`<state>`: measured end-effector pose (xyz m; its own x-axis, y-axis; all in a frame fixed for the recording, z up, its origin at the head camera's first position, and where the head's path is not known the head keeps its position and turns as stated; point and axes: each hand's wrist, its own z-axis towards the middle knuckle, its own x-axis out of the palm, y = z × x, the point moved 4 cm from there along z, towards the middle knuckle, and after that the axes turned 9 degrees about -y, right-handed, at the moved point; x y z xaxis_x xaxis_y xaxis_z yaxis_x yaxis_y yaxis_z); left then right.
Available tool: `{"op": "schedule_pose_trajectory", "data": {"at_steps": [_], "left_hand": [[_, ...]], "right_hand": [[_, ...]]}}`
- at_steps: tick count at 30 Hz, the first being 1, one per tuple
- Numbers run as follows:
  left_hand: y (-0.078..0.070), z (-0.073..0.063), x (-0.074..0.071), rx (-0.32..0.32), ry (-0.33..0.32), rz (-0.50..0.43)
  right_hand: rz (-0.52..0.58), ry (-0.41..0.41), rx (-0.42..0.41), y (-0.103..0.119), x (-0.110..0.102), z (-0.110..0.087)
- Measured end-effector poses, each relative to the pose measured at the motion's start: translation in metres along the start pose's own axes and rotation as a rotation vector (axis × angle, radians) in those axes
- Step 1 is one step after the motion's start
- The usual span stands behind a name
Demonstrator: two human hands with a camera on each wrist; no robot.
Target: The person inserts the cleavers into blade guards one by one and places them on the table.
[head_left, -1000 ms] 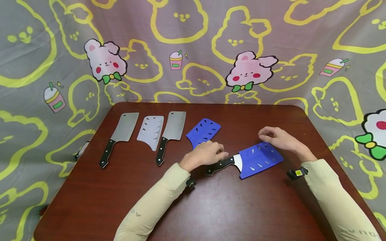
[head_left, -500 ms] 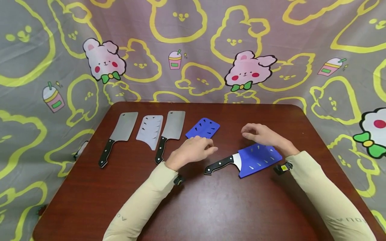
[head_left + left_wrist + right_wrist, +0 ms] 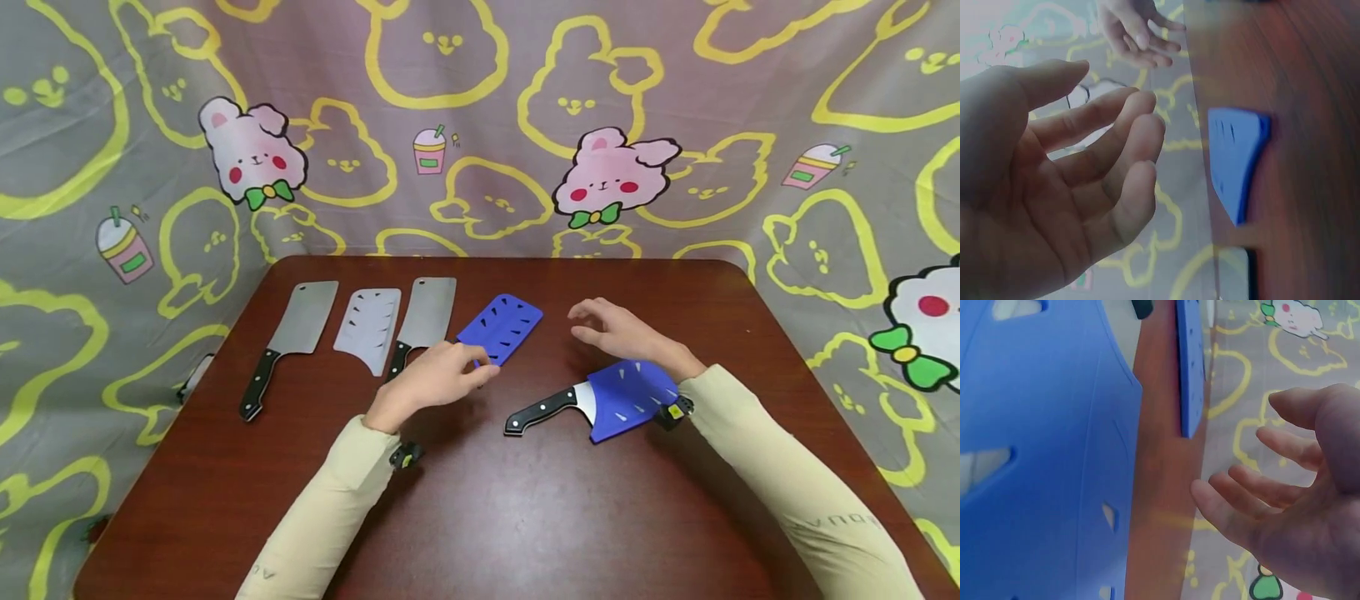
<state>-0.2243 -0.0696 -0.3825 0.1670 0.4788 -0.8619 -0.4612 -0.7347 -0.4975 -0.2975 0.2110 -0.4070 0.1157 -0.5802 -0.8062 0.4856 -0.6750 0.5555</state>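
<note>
My left hand (image 3: 431, 375) hovers empty over the table, its loosely bent fingers overlapping the near end of a loose blue blade cover (image 3: 501, 325) in the head view. Beneath that wrist, the handle of the middle cleaver (image 3: 431, 310) is partly hidden. My right hand (image 3: 628, 333) is also empty, fingers relaxed, above and beyond a cleaver whose blade sits inside another blue cover (image 3: 628, 392). That cleaver's black handle (image 3: 542, 411) points left. In the right wrist view the covered blade (image 3: 1054, 512) lies beside the relaxed right hand (image 3: 1285, 494).
Farther left lie a white blade cover (image 3: 366, 327) and a bare cleaver (image 3: 306, 318) with a black handle. The brown table (image 3: 525, 517) has a patterned cloth (image 3: 495, 92) standing behind it and along both sides.
My left hand has drawn away from the covered cleaver's handle toward the left. My right hand has also shifted left, across the top of the blue cover. The knives stay in place.
</note>
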Motion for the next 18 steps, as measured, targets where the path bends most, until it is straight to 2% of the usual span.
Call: {"op": "schedule_pose_trajectory", "data": {"at_steps": [3, 12, 18], "left_hand": [[0.014, -0.004, -0.006, -0.048, 0.004, -0.033], [0.052, -0.004, -0.021, -0.158, -0.032, -0.015], [0.072, 0.0, -0.024, -0.182, -0.036, 0.013]], "right_hand": [[-0.002, 0.026, -0.016, 0.005, 0.008, 0.007], [-0.025, 0.127, 0.007, 0.017, 0.02, 0.027], [-0.067, 0.185, -0.012, 0.022, 0.028, 0.039]]}}
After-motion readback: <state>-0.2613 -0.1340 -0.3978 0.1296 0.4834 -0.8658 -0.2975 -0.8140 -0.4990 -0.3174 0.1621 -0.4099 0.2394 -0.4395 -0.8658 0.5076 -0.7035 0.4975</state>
